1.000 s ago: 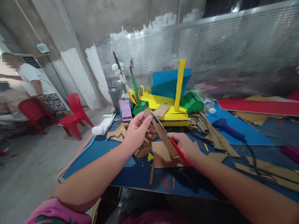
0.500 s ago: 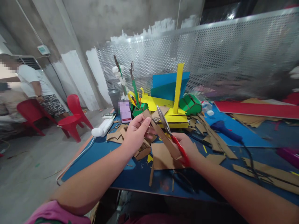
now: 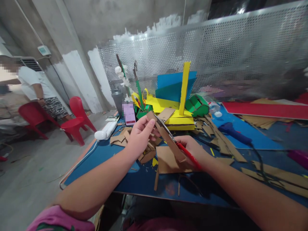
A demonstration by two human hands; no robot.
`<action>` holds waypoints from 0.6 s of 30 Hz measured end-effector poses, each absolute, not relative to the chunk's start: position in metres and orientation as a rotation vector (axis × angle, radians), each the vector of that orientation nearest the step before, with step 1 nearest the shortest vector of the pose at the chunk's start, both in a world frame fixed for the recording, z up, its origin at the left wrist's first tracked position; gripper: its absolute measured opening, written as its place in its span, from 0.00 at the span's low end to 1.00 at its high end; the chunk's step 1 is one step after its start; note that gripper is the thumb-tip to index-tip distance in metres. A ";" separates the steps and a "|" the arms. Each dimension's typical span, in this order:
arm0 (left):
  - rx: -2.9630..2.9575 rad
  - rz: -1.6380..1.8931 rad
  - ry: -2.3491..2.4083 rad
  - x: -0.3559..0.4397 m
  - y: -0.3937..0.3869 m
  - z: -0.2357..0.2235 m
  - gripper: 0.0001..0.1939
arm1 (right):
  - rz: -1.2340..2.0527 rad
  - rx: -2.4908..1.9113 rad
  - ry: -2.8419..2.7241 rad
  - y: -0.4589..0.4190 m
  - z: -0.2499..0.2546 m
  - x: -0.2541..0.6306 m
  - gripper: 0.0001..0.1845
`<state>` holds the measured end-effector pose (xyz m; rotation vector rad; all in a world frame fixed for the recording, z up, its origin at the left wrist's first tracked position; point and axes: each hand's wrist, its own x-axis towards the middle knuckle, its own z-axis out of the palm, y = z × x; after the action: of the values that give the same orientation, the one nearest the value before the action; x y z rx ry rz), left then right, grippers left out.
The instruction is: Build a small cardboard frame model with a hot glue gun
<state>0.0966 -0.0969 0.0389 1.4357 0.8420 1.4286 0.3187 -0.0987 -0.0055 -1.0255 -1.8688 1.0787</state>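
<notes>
My left hand [image 3: 143, 131] pinches the upper end of a narrow cardboard strip [image 3: 168, 138], which slants down to the right. Red-handled scissors [image 3: 190, 156] are gripped in my right hand [image 3: 190, 146]; their blades lie along the strip's right edge and point toward my left fingers. Part of the handles is hidden by my right hand. Beneath the strip, a flat cardboard piece [image 3: 166, 160] rests on the blue table [image 3: 137, 184]. Cut cardboard pieces [image 3: 148, 154] lie under and beside my left hand.
Behind my hands stand yellow cardboard parts [image 3: 184, 88] and a green cardboard shape [image 3: 197, 106]. A phone [image 3: 129, 115] and a white power strip [image 3: 106, 131] are at the left. A blue glue gun [image 3: 234, 133] with its cord lies right. A person [image 3: 39, 83] stands beyond red chairs [image 3: 77, 118].
The scissor blades, apart from the strip's edge before, have closed down along it. The red handles have swung slightly right and down. My left hand keeps its hold on the strip.
</notes>
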 end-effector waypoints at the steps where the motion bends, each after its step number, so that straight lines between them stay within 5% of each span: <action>1: 1.434 1.434 0.843 0.097 -0.096 0.039 0.26 | 1.070 -1.030 -1.874 -0.099 -0.004 0.319 0.11; 9: 1.392 1.586 0.797 0.095 -0.094 0.037 0.23 | 1.047 -1.012 -1.909 -0.098 0.005 0.325 0.05; 18: 1.505 1.481 0.827 0.097 -0.098 0.037 0.26 | 0.985 -1.018 -1.892 -0.099 0.001 0.322 0.16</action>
<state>0.0974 -0.0979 0.0366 1.5045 0.8269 1.4813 0.3221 -0.0991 0.0012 -1.0179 -1.8925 0.9851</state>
